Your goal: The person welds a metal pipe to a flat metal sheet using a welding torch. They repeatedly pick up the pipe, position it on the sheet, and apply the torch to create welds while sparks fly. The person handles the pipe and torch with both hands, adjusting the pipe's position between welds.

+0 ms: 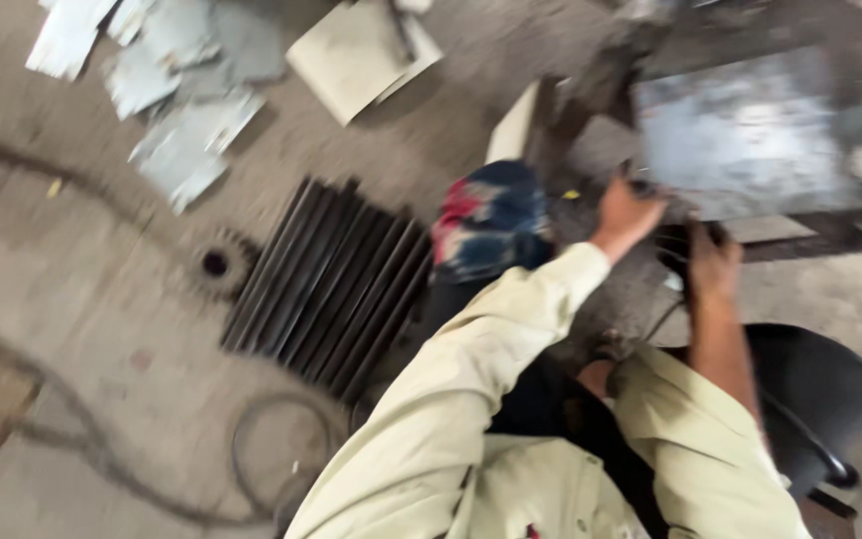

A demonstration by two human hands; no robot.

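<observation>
Head view, blurred by motion. Both hands are up at the near edge of a grey metal sheet (pixel 745 130) that lies flat on a dark bench (pixel 800 235) at far right. Left hand (pixel 626 215), cream sleeve, is curled at the sheet's near-left corner, touching or just under its edge. Fingers look closed, but blur hides whether they really pinch the sheet: cannot tell. Right hand (pixel 712 262), bare forearm, sits just near of the sheet's edge, over a dark object too smeared to identify. Its grip also cannot be told.

Judged step: getting hold of the sheet on the bench, either seating it or drawing it off; which one is unclear. The next move would call for a firm two-handed pinch on the near edge and a level pull or push so the sheet does not tip.

The sheet lies beyond and above both hands, its near edge meeting the left fingers, the right hand slightly apart.

Around: dark ribbed grate (pixel 331 284) on the floor at centre, gear (pixel 215 264) just left of it, cut sheet scraps (pixel 187 85) far left, patterned cloth (pixel 491 220) beside the left sleeve, black stool (pixel 815 384) near right.
</observation>
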